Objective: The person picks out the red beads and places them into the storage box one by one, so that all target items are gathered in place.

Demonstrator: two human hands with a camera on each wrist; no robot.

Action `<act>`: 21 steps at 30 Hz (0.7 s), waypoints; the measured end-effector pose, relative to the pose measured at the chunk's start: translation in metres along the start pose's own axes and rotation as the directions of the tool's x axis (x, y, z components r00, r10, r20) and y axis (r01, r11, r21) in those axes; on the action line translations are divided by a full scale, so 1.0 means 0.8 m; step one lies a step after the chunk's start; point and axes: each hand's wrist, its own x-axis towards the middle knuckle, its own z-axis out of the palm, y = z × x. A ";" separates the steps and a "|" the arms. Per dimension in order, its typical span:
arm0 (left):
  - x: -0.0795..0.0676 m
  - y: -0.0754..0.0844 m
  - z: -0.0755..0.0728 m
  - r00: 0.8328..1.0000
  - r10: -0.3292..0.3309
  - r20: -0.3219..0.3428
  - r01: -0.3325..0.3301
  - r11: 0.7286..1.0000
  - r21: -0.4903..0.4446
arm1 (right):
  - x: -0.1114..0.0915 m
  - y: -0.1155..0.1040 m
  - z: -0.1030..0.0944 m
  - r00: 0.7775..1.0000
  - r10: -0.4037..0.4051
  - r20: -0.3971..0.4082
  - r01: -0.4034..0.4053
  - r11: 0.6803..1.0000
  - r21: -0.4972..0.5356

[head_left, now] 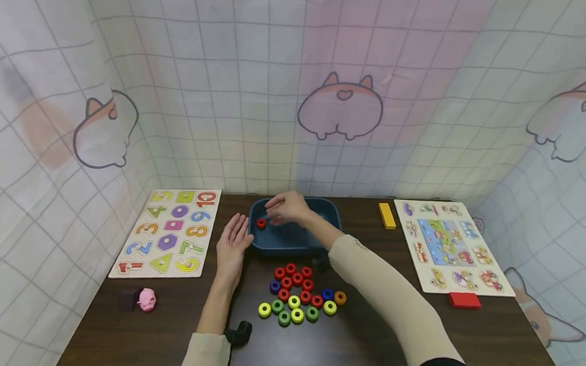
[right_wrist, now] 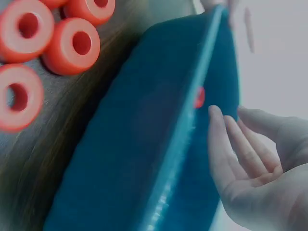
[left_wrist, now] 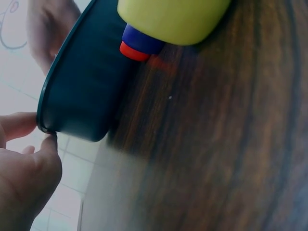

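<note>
A dark blue tray (head_left: 288, 253) stands on the table, with one red ring (head_left: 261, 223) inside near its left end. My left hand (head_left: 232, 246) is at the tray's left side, fingers extended; in the left wrist view its fingertips (left_wrist: 49, 142) touch the rim. Over the tray is my right hand (head_left: 287, 207), fingers loosely bent and slightly apart. The right wrist view shows nothing between those fingers (right_wrist: 224, 144). In front of the tray lie several loose rings: red (head_left: 297, 279), yellow (head_left: 297, 316), green (head_left: 284, 318), blue (head_left: 327, 294) and orange (head_left: 339, 298).
A number puzzle board (head_left: 169, 234) lies left, with a pink pig figure (head_left: 147, 299) and a dark block (head_left: 128, 300) below it. At right are a picture puzzle board (head_left: 452, 249), a yellow block (head_left: 386, 215) and a red block (head_left: 464, 300). Curtains stand behind and at both sides.
</note>
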 end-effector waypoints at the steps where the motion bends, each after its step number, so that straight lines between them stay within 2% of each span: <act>1: 0.001 0.000 0.000 1.000 0.003 0.002 -0.003 1.000 -0.002 | -0.009 -0.004 -0.005 1.000 -0.023 0.008 0.023 1.000 -0.006; 7: 0.004 0.000 0.001 0.999 0.030 0.015 -0.029 0.999 -0.031 | -0.070 -0.020 -0.028 0.990 -0.102 0.093 0.109 0.991 -0.073; 11: 0.002 0.001 0.001 0.999 0.040 0.016 -0.039 0.998 -0.047 | -0.117 -0.016 -0.034 0.976 -0.102 0.191 0.126 0.984 -0.122; 16: -0.002 0.001 0.002 0.999 0.037 0.026 -0.036 0.998 -0.045 | -0.168 0.007 -0.035 0.967 -0.043 0.252 0.098 0.973 -0.211; 21: -0.003 -0.001 0.004 0.999 0.040 0.030 -0.038 0.998 -0.055 | -0.193 0.044 -0.032 0.964 -0.023 0.264 0.104 0.949 -0.297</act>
